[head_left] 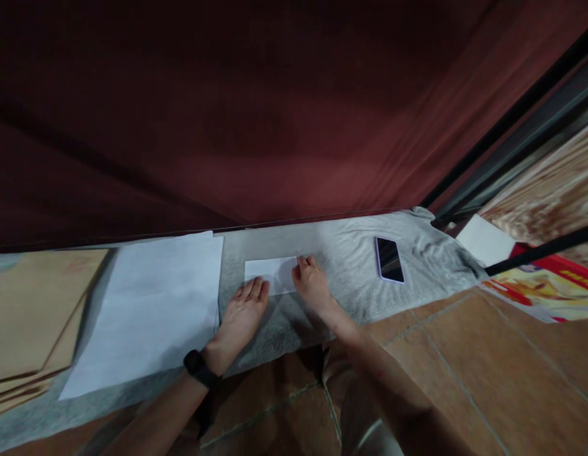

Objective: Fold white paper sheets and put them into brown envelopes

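A small white rectangle of paper (280,270), apparently folded, lies on the grey cloth (344,253) in front of me. My left hand (245,311) rests on its lower left part with the fingers stretched out flat. At the paper's right end my right hand (312,284) has its fingers curled and closed on the edge. The fingertips there are partly hidden. To the left, close beside my left hand, is a stack of large white paper sheets (156,304).
Brown paper envelopes (35,310) are piled at the far left. A phone in a purple case (389,259) lies to the right. Dark red fabric (284,139) rises behind the cloth. Black metal bars (517,136) and a red and yellow box (550,285) stand at right, above floor tiles (469,342).
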The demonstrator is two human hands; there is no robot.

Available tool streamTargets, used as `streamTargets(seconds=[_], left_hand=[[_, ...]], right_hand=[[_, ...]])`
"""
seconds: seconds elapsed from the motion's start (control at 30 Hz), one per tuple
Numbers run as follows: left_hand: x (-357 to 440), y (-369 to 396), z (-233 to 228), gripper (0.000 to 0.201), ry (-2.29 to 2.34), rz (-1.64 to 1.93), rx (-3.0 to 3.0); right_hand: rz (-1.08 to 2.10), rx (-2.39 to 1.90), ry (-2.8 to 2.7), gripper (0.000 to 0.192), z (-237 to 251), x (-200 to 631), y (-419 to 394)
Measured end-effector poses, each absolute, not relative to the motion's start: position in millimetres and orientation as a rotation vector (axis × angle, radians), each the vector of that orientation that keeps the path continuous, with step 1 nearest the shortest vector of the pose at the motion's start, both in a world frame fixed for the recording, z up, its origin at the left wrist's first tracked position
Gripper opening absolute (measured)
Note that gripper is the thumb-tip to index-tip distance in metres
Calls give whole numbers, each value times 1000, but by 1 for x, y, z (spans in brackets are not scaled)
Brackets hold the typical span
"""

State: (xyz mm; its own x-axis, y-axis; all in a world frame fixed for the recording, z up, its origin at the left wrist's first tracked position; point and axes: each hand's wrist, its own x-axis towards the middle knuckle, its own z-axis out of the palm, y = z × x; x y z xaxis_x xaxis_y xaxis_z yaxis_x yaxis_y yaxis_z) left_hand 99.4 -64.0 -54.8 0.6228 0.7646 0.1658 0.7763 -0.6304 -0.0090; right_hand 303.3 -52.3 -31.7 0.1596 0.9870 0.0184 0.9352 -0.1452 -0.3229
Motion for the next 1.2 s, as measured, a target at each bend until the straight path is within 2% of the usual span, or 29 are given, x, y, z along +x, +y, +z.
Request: streamTargets(seconds=[0.37, 0.5, 0.63, 0.73, 0.9, 1.2], left_hand=[[119, -59, -43, 49, -1280, -203, -2700], [116, -55, -39, 51, -1267, -254, -2669], [115, -52, -29, 55, -1202, -344, -2675], [117, -51, -27, 55, -1087, -357, -2704], [120, -54, -34, 47, -978, -323, -2651], [124, -53, -40, 50, -1022, -330, -2604]], right_hand=[[493, -2095, -1627, 27, -41, 312, -38], [765, -1898, -1409, 23, -46, 322, -30], [1018, -1760, -1218, 31, -50, 323, -24], [1193, -1668, -1048, 30, -51, 320, -23], [1288, -1571, -1003, 29, -45, 317, -28], [1292, -1520, -1041, 33, -41, 309, -30]])
